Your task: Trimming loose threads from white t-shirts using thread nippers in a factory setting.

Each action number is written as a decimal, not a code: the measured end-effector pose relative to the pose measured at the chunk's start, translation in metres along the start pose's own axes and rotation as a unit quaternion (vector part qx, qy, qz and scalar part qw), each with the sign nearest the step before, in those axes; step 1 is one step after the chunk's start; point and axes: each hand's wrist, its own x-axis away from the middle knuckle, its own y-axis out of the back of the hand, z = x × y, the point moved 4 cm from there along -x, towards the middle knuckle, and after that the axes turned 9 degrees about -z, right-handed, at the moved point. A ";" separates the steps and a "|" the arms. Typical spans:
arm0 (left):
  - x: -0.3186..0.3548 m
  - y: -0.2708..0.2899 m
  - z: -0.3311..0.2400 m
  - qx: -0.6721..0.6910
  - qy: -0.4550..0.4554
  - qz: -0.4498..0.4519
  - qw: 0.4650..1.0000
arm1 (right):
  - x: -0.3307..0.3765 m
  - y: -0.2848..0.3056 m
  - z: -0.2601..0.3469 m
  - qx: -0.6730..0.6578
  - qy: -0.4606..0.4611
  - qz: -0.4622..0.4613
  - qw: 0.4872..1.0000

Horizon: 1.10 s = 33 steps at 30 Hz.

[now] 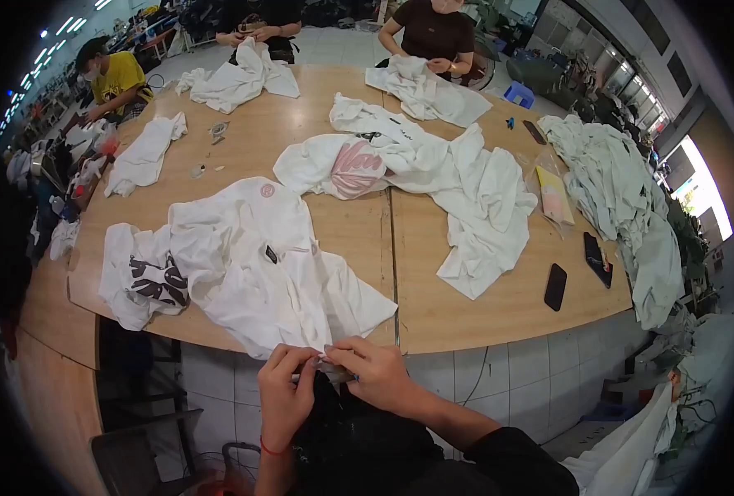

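Observation:
A white shirt (247, 236) lies rumpled over the near left of the table, with a dark label at its collar and a small pink round print. Its near end hangs over the front edge, up to my hands. My left hand (286, 388) is closed, pinching a bit of that cloth between thumb and fingertips. Close beside it, almost touching, my right hand (375, 374) pinches the same piece of fabric. A small bluish spot shows under the right fingers; I cannot tell what it is. The right hand's lower fingers are partly hidden.
More white shirts (474, 198) lie mid-table; a pale heap of garments (615, 182) covers the right edge. Two dark phones (555, 287) and a plastic-wrapped packet (554, 198) rest near it. Three people work around the far side. A dark chair (140, 455) stands at lower left.

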 end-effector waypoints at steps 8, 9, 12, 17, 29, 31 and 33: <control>0.000 -0.004 -0.001 -0.010 0.000 0.004 1.000 | -0.007 0.013 0.009 0.018 -0.010 0.043 0.999; 0.000 -0.004 0.000 -0.009 -0.004 0.003 1.000 | -0.008 0.012 0.009 0.019 -0.007 0.040 0.999; 0.002 -0.006 0.005 0.005 0.002 0.021 1.000 | -0.012 0.008 0.008 -0.152 -0.045 0.000 0.987; 0.004 -0.005 0.027 0.079 0.059 0.053 0.994 | -0.003 -0.015 -0.007 -0.492 -0.330 0.148 0.792; -0.010 0.032 0.033 0.124 0.071 -0.140 0.980 | 0.005 0.010 -0.090 -0.088 -0.228 0.053 0.968; -0.007 0.020 0.039 0.131 0.130 -0.104 0.977 | -0.007 0.026 -0.094 -0.117 -0.248 -0.026 0.961; 0.000 0.013 0.044 0.126 0.129 -0.093 0.979 | -0.014 0.050 -0.105 -0.035 -0.252 -0.117 0.960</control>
